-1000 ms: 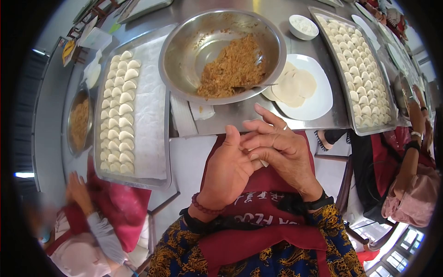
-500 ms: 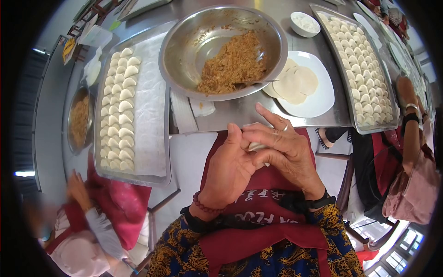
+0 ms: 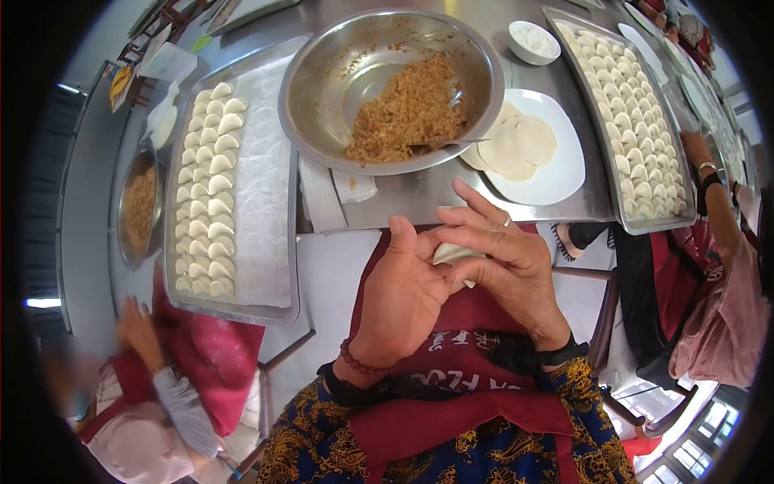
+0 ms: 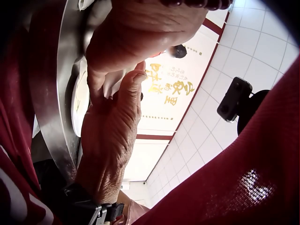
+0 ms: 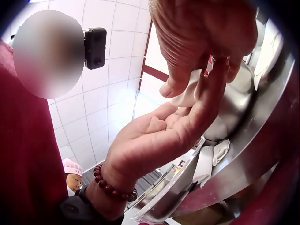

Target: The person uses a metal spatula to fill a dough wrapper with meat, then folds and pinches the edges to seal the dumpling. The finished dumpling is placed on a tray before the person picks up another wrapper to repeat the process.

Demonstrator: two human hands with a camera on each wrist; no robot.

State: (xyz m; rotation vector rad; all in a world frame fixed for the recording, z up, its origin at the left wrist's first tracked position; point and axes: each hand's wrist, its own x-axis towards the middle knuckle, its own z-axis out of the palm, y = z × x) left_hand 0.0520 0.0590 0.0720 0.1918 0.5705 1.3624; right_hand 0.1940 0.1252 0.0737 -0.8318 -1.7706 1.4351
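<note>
In the head view, a pale folded dumpling (image 3: 456, 253) sits between my two hands, above the apron and just in front of the table edge. My right hand (image 3: 512, 262) pinches it between thumb and fingers, with the index finger raised. My left hand (image 3: 399, 290) holds its other side, thumb pointing up. From the right wrist view, the left fingers curl beneath the dumpling (image 5: 188, 91) and part of it is hidden. Beyond the hands, round wrappers (image 3: 524, 149) lie stacked on a white plate (image 3: 564, 184).
A large steel bowl (image 3: 318, 81) of brown filling (image 3: 407, 109) stands ahead, a metal handle (image 3: 459, 142) across its rim. Trays of dumplings flank it: the left tray (image 3: 270, 177) is partly filled, the right tray (image 3: 681, 219) packed. A small white bowl (image 3: 534, 55) holds white powder. People sit at both sides.
My right fingers have spread and shifted along the dumpling, so more of it shows between the hands. Both hands stay over the apron. The person at the right has moved an arm.
</note>
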